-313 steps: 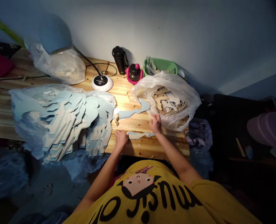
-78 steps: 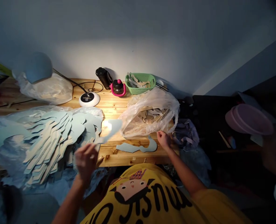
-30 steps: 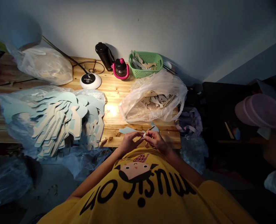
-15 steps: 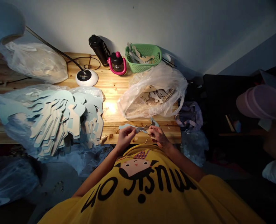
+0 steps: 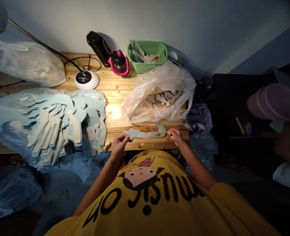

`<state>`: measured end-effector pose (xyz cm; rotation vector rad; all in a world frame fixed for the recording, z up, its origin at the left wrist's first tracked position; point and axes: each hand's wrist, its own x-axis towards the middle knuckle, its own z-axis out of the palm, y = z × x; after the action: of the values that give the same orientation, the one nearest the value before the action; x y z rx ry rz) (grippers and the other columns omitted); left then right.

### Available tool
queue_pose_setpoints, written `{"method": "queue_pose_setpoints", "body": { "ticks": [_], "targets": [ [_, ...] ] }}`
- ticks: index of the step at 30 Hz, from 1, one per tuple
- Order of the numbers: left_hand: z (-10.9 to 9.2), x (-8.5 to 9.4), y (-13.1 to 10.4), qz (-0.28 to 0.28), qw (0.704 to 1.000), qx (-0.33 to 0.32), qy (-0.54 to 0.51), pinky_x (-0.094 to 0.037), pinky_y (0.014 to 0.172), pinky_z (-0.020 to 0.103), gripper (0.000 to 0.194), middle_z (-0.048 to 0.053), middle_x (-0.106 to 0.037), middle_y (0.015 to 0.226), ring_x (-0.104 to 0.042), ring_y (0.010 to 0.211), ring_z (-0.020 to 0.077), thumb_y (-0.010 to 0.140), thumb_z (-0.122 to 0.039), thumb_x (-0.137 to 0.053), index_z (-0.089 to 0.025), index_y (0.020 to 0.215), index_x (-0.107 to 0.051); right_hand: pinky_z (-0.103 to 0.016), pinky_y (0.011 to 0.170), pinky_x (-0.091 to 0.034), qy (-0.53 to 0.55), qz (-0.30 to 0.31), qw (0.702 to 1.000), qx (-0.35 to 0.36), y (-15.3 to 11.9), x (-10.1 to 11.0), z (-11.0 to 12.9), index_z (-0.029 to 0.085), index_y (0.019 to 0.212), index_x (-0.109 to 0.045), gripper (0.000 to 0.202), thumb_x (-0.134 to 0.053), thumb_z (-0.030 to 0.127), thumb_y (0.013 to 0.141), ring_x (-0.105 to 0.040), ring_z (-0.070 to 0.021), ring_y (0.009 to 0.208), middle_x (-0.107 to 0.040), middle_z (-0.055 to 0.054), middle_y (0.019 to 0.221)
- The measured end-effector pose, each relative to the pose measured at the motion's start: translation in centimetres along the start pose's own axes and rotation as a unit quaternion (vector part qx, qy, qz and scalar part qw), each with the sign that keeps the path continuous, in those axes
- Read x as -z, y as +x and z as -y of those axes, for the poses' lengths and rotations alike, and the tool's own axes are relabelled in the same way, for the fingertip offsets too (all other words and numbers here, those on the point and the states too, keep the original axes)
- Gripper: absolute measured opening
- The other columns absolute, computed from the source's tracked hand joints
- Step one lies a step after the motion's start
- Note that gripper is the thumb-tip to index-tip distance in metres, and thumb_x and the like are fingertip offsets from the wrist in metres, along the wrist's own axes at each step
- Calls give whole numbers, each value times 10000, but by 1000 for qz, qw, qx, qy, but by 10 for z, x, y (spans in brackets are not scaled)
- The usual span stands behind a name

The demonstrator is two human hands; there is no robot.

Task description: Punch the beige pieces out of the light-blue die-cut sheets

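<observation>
A long, flat, pale blue cut-out [image 5: 146, 134] with a wavy outline and a small upturned lobe near its right end lies across the front edge of the table [image 5: 115, 90], stretched between the 2 hands. The left hand [image 5: 118, 144] has its fingers [image 5: 125, 137] pinched on the left tip of the cut-out. The right hand [image 5: 175, 136] has its fingers [image 5: 171, 132] closed at the right end, on a thin tan strip [image 5: 159, 131] that lies along the cut-out's upper edge. Just beyond the fingers sits a clear plastic bag [image 5: 159, 95] of tan card shapes. To the left of the left hand, a fanned stack of blue and tan cut-outs [image 5: 61, 124] rests on plastic sheeting. The yellow shirt [image 5: 159, 196] below the hands bears black lettering, seen upside down, partly legible as "music on".
</observation>
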<state>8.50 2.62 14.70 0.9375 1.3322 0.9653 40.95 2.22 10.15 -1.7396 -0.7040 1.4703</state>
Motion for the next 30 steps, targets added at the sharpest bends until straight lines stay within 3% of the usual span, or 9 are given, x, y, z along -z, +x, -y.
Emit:
{"method": "queue_pose_setpoints", "body": {
  "ticks": [5,9,10,14,18,21,24,27,30],
  "targets": [
    [-5,-3,-7,10,1000,-14,17,-460,680,242,267,26,-630,640,-576,655,128,757,-362,-669,-152,604,-607,-223,512,-337,-186,-99,977,38,17,15,-17,201,596,-440,212,-532,373,678,-425,-117,554,-486,5,597],
    [-12,-11,-18,-19,989,-75,123,-443,638,240,223,12,-606,630,-551,622,124,807,-311,-619,-160,644,-602,-263,659,-417,-305,-193,922,137,-3,-10,8,191,757,-514,181,-575,362,764,-542,-176,730,-596,-53,766],
    [-14,-16,-21,-27,980,-112,163,-450,648,246,201,16,-617,655,-559,636,128,822,-292,-606,-164,666,-605,-261,667,-421,-298,-157,927,163,-14,-23,19,186,786,-538,205,-586,385,788,-551,-177,738,-604,-53,771],
    [-19,-41,-32,-14,916,-286,281,-488,720,269,130,39,-660,786,-611,746,149,854,-228,-579,-186,735,-609,-237,626,-421,-190,131,951,206,-60,-73,59,166,805,-645,321,-646,487,818,-560,-153,699,-621,-34,754],
    [-23,-56,-36,-17,863,-361,353,-513,802,320,91,94,-650,967,-612,906,197,845,-282,-623,-195,817,-618,-229,575,-404,-166,199,950,174,-79,-90,77,153,808,-691,285,-705,435,776,-537,-129,640,-649,-34,764],
    [-22,-47,-27,35,841,-356,405,-441,1020,458,339,146,-615,1184,-552,1156,285,789,-394,-719,-185,1039,-626,-228,553,-397,-173,217,944,176,-77,-83,76,153,804,-695,234,-643,380,819,-519,-115,605,-660,-38,775],
    [-14,-22,-9,150,834,-301,438,-338,1106,540,377,109,-668,1097,-543,1186,304,789,-415,-729,-203,1083,-626,-221,573,-413,-197,209,935,210,-69,-71,67,167,829,-680,206,-599,355,855,-545,-124,662,-652,-35,815],
    [-1,8,10,244,861,-179,409,-488,896,407,215,50,-680,857,-624,856,214,851,-406,-651,-201,913,-657,-223,622,-456,-210,181,934,223,-54,-62,47,176,842,-667,206,-593,368,853,-586,-153,772,-642,-42,847],
    [14,31,21,259,904,-75,332,-448,628,261,264,13,-613,730,-540,639,134,867,-447,-612,-187,886,-657,-249,664,-498,-198,162,944,206,-33,-57,17,176,825,-658,211,-593,377,829,-609,-171,795,-654,-45,827]
  ]
}}
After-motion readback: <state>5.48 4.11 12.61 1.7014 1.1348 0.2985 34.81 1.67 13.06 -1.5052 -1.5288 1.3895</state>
